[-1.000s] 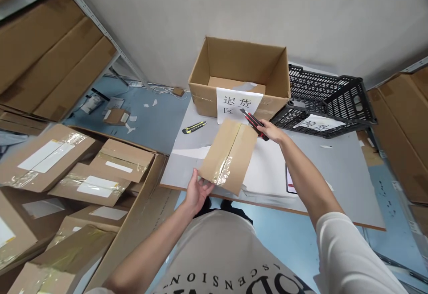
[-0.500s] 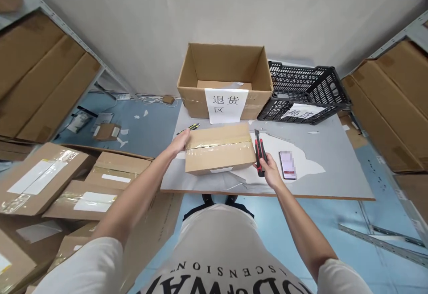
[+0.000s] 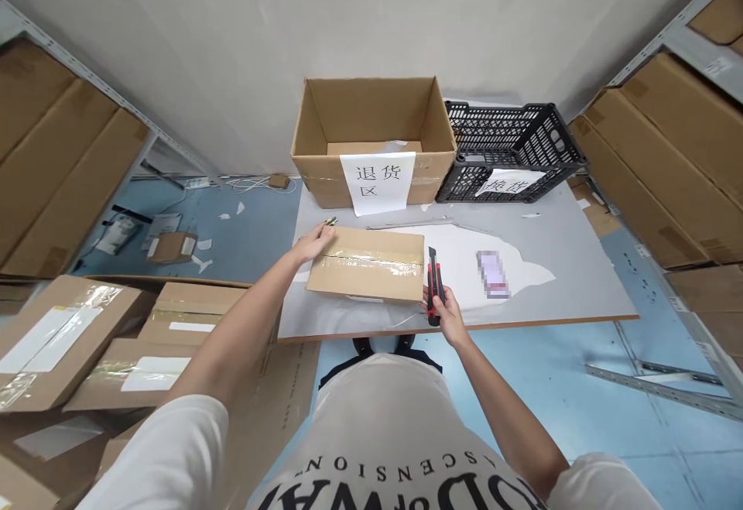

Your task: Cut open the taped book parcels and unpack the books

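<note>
A taped cardboard box is in front of me over the table, its glossy tape seam running left to right across the top. My left hand is closed on the box's left end. In my right hand a black-and-red utility knife stands upright, and fingers of that hand reach behind it to the box's right front corner. Beyond my left fingertips, a yellow-and-black object is mostly hidden. Part of a white label shows under the box's front edge.
Behind stands a large open carton with a paper sign, beside a black plastic crate. A blurred phone lies on white paper on the grey table. Several parcels fill the left; shelves flank both sides.
The box has tilted a little, showing less of its front side. Both hands and the knife have shifted with it, still gripping. The whole view has also swung slightly.
</note>
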`<state>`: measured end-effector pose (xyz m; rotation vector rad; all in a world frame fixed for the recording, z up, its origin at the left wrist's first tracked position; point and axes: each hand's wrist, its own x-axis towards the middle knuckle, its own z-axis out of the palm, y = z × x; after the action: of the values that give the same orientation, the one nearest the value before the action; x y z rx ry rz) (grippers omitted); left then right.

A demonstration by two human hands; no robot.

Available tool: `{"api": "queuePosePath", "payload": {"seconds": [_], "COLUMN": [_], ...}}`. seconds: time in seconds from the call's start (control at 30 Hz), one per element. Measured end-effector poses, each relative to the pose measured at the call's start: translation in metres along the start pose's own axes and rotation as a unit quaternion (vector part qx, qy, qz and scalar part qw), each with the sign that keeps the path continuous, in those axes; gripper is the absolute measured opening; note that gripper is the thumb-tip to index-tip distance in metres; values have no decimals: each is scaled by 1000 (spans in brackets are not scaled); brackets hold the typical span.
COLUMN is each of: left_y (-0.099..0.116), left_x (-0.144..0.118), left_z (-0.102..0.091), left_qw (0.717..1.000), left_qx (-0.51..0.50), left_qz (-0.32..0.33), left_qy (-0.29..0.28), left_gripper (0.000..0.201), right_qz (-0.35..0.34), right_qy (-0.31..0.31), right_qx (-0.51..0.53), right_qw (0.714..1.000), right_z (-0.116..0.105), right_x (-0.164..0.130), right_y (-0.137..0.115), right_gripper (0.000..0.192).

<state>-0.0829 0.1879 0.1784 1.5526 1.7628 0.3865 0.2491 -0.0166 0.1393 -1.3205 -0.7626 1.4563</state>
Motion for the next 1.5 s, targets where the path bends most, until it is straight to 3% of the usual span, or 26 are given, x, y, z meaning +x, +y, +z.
{"api": "queuePosePath", "payload": {"seconds": [0.1, 0.23, 0.4, 0.53, 0.63, 0.83, 1.1, 1.5], "left_y": [-2, 2, 15, 23, 27, 29, 34, 32], "left_x": [2, -6, -59, -108, -123, -122, -123, -120], "left_z": [3, 7, 28, 59, 73, 75, 75, 83], "left_qw": [999, 997, 979, 948, 949, 970, 963, 975], "left_qx": [31, 72, 182, 252, 247, 181, 218, 166], "left_qz": [3, -4, 91, 190, 194, 161, 153, 143], "left_qy": [-34, -34, 32, 29, 27, 32, 45, 38], "left_gripper": [76, 95, 103, 112, 114, 112, 117, 113], "right_qz": [9, 27, 37, 46, 55, 80, 79, 134], "right_qy": [-5, -3, -34, -64, -80, -96, -108, -161], "right_qx": [17, -16, -77, -92, -93, -98, -95, -149], "right_qw": [1000, 1000, 996, 993, 991, 987, 986, 966], "right_z": [-9, -25, -42, -51, -55, -60, -61, -70], "right_x": [4, 12, 22, 27, 30, 36, 33, 37], "right_y": [-3, -9, -24, -37, -42, -45, -45, -63], "right_gripper": [50, 52, 53, 49, 47, 47, 47, 40]}}
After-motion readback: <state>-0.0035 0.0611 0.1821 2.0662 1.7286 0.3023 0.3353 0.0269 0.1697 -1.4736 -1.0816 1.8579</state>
